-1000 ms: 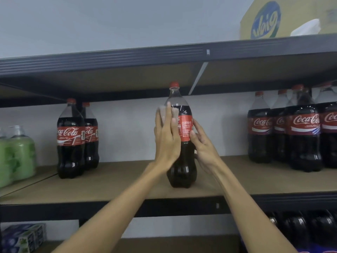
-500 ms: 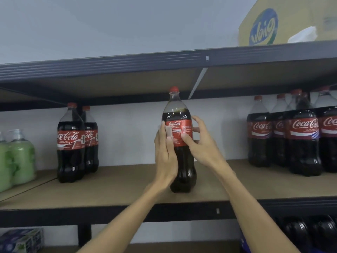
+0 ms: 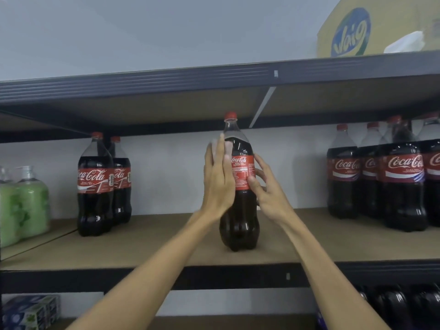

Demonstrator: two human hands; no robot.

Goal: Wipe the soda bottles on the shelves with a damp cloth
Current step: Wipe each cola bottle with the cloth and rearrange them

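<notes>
1. The middle bottle (image 3: 239, 206) stands upright on the shelf board (image 3: 154, 248), near its front edge and well apart from the other bottles.
2. The cloth (image 3: 227, 146) is small and pale. It lies on the left shoulder of this bottle, just above the red label, and the fingers hide most of it.
3. The left hand (image 3: 217, 182) presses the cloth against the bottle with straight, flat fingers and curls round nothing.
4. The right hand (image 3: 267, 189) grips the bottle at the label from the right side, with the thumb in front.
5. I judge that the step in hand is wiping the upper part. Long strokes from the neck downward should work well, while the right hand turns the bottle little by little so that every side meets the cloth.
6. The pressure should be light, because the bottle is tall and could tip over the near edge.
7. The red cap is close under the upper shelf (image 3: 166, 78), so lifting gives little room.
8. A pair of bottles (image 3: 95, 186) stands to the left and a group of bottles (image 3: 400, 184) to the right. I cannot tell if they are wiped.
</notes>
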